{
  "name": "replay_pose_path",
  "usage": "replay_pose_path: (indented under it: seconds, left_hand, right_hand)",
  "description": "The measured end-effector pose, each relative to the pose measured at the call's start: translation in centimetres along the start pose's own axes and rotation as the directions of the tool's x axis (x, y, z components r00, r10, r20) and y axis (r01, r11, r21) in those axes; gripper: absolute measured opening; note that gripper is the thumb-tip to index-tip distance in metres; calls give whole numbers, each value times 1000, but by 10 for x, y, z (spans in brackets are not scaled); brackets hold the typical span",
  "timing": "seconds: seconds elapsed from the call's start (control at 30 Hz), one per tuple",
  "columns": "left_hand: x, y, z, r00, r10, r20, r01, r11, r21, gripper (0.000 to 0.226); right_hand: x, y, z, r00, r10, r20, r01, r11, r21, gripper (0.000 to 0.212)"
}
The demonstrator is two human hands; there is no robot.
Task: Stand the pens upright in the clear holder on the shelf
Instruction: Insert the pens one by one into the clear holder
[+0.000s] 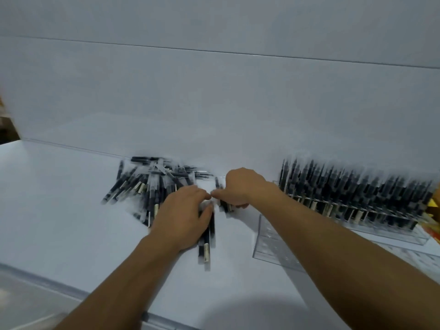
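A loose heap of black pens (147, 184) lies on the white shelf (59, 210), near the back wall. My left hand (183, 215) grips a bundle of several pens (206, 244) whose ends stick out toward me. My right hand (240, 186) is curled over a few more pens (226, 207) just right of the left hand, fingertips nearly touching it. The clear holder (390, 232) stands at the right, with many black pens (352, 189) upright in it. The frame is motion-blurred.
A second clear acrylic holder (269, 244) sits under my right forearm, in front of the filled one. Something yellow (434, 206) shows at the far right edge. The shelf's front edge (71, 291) runs across the lower left.
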State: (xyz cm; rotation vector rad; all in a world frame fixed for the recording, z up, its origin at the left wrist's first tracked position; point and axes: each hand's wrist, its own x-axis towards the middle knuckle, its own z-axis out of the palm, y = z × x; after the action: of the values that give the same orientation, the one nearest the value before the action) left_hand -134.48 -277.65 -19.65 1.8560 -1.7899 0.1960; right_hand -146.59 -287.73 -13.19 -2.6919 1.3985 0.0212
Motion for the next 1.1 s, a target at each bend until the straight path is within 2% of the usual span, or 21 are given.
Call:
replay_pose_path:
  seconds: [0.23,0.37,0.47,0.6,0.7,0.77,0.8,0.83,0.9,1.03,1.1]
  left_hand:
    - [-1,-4,1,998,-37,46,38,999,-7,45]
    - [-1,-4,0,998,-50,44,51,998,-28,39]
    - [-2,-4,1,999,-34,22,35,999,-39,31]
    - [-1,-4,0,999,-46,24,47,997,-54,33]
    - [2,2,-4,997,-69,18,70,995,-76,35]
    - [8,10,-11,989,-149,10,148,969,-196,35]
    - [11,17,-16,976,-213,41,214,918,-333,37]
    - [15,22,-20,957,-275,91,284,821,-495,38]
    - [22,34,-26,918,-347,191,366,559,-744,34]
    - [28,52,-29,900,-357,251,343,224,-912,31]
    - [27,58,-26,905,-327,274,328,123,-937,32]
  right_hand:
    - [17,-10,10,992,100,80,-94,993,-72,15]
    - [16,-9,8,993,94,76,-88,993,-74,20]
    - [16,-2,6,988,106,109,-110,994,28,26]
    - [6,8,1,991,100,93,-126,932,339,24]
    - [-9,13,-9,999,38,9,-38,907,419,21]
    - [-19,16,-15,997,-15,-78,48,895,443,20]
    - [-24,17,-18,993,-36,-114,85,885,458,21]
    - [-28,18,-20,989,-55,-140,116,874,472,22]
    - [-37,17,-23,983,-90,-157,157,860,485,23]
    - [-50,19,-26,977,-116,-177,191,846,497,25]
    - [-54,20,-26,976,-139,-166,205,837,507,23]
